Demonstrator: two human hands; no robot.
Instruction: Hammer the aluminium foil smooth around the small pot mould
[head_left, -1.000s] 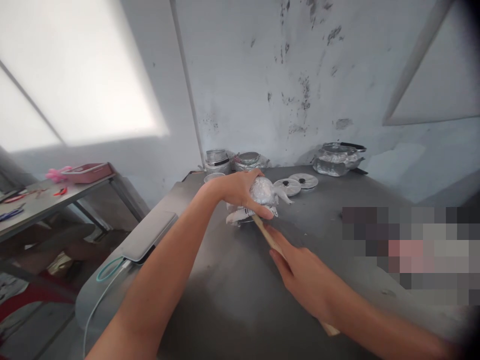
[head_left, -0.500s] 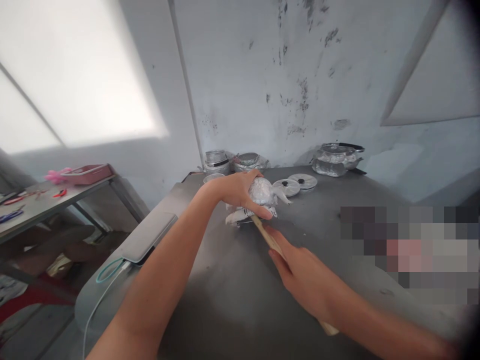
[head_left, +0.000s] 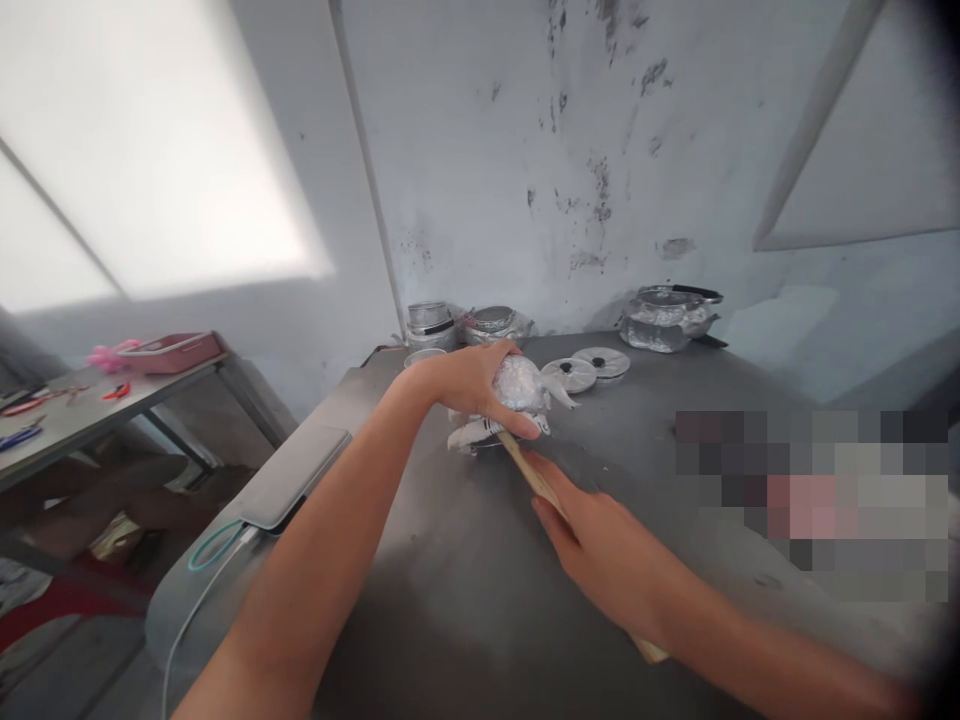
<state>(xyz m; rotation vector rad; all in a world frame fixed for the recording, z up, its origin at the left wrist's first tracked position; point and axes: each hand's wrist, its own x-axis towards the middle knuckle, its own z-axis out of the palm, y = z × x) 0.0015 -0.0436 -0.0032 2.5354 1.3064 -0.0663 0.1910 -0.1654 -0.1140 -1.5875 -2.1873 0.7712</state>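
Observation:
My left hand (head_left: 472,385) is wrapped around a foil-covered round object (head_left: 519,386) that rests on crumpled foil (head_left: 472,433) on the grey table (head_left: 465,600). My right hand (head_left: 600,550) is closed on a wooden stick (head_left: 525,470), its index finger laid along the shaft. The stick's far tip reaches under the foil-covered object, beside my left thumb. Its near end shows under my right wrist.
Two round lids (head_left: 585,370) lie just behind the foil object. Foil-lined metal pots (head_left: 465,325) stand against the stained wall, another pot (head_left: 667,320) further right. A flat grey device (head_left: 292,478) with a cable sits at the table's left edge. A side table (head_left: 90,400) with tools stands left.
Hardly anything has moved; the view has shifted slightly, and both hands keep the same grip on the foil object and the stick.

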